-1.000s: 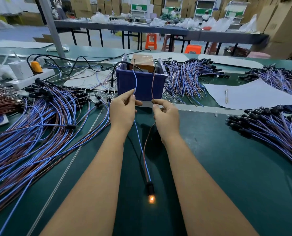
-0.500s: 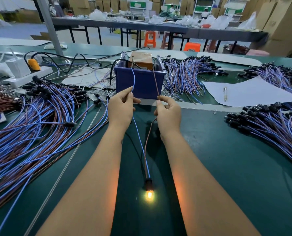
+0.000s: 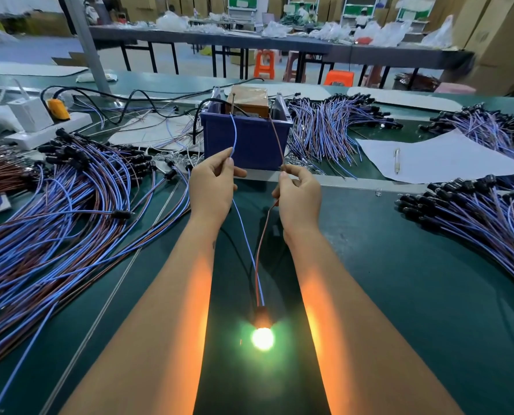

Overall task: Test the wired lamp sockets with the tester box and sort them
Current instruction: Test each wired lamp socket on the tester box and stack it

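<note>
Now the left hand (image 3: 210, 187) pinches the blue wire (image 3: 234, 136) between thumb and forefinger, and the right hand (image 3: 300, 199) pinches the brown wire (image 3: 276, 136) the same way. Both grips are narrow and closed on their leads. From each grip the wire runs up and away to the tester box (image 3: 246, 136), a blue bin with a brown unit inside, just beyond the fingertips. Back toward the body, the two leads converge between the forearms and end in the lamp socket (image 3: 261, 316), whose bulb (image 3: 262, 338) glows brightly on the green tabletop (image 3: 399, 295). So the socket's long axis runs straight from the tester toward the person, about midway between the hands. By that glow it looks like a pass. Sorting likely means the pile of wired sockets (image 3: 474, 217) on the right or the heap (image 3: 55, 205) on the left; which is which I cannot tell. No label or writing can be read.
</note>
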Available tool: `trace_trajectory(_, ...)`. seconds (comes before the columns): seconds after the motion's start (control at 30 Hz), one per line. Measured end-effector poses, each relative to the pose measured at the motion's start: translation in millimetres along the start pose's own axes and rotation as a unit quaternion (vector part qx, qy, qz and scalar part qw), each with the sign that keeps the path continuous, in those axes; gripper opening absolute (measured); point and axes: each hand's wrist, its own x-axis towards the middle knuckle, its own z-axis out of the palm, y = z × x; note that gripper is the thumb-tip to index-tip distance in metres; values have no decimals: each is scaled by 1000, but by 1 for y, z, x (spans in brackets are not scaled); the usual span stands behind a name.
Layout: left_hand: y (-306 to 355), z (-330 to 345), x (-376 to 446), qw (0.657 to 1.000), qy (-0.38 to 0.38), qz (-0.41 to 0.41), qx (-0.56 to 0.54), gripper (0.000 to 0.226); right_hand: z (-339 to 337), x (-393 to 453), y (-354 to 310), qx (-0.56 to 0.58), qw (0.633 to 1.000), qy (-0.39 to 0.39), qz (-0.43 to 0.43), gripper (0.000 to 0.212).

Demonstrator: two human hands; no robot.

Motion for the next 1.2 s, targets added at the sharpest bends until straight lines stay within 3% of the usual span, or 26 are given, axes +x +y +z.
trace_trajectory(0.7,2,0,-3,999,0,21,27,24,2,-1,-1,7,1000,-13,-28,15)
trace_trajectory(0.97,6,6,-10,995,-81,-21,-56,20,8,-4,0,-3,989,-109,-95,27)
trace_trajectory(1.2,5,9,-10,977,-107,-121,-142,14,9,-2,2,23,986,-150,-76,31)
